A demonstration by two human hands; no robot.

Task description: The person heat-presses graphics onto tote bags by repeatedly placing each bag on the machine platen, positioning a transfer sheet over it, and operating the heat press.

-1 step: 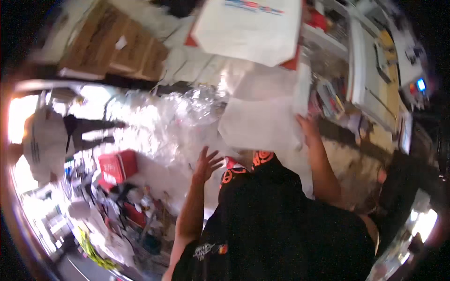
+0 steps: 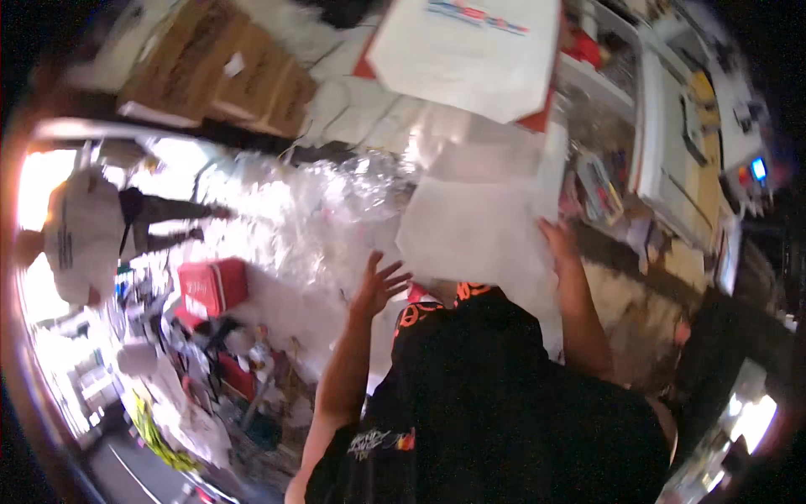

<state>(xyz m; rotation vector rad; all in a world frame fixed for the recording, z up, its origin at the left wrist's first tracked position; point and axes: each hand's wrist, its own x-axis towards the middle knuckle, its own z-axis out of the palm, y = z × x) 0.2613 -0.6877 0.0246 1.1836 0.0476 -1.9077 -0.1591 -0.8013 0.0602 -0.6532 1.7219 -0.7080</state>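
Observation:
A plain white bag (image 2: 470, 231), thin and slightly see-through, spreads out in front of my body. My right hand (image 2: 564, 248) pinches its right edge, though part of that grip is hidden. Off the bag's lower left corner, my left hand (image 2: 379, 290) is open with its fingers apart, touching nothing that I can see. Beyond this bag, at the top, lies another white bag (image 2: 466, 63) with coloured print, on top of something red-orange.
Brown cartons (image 2: 222, 67) stand at the upper left, above a heap of clear plastic wrap (image 2: 336, 189). A red box (image 2: 212, 286) is on the left, near a person in a white shirt (image 2: 84, 235). At right are a white-and-wood bench (image 2: 672, 143) and a small lit screen (image 2: 758, 169).
The view has shifted slightly, so the cartons and printed bag sit further right. My left hand has risen a little and moved right. My right hand stays at the bag's edge.

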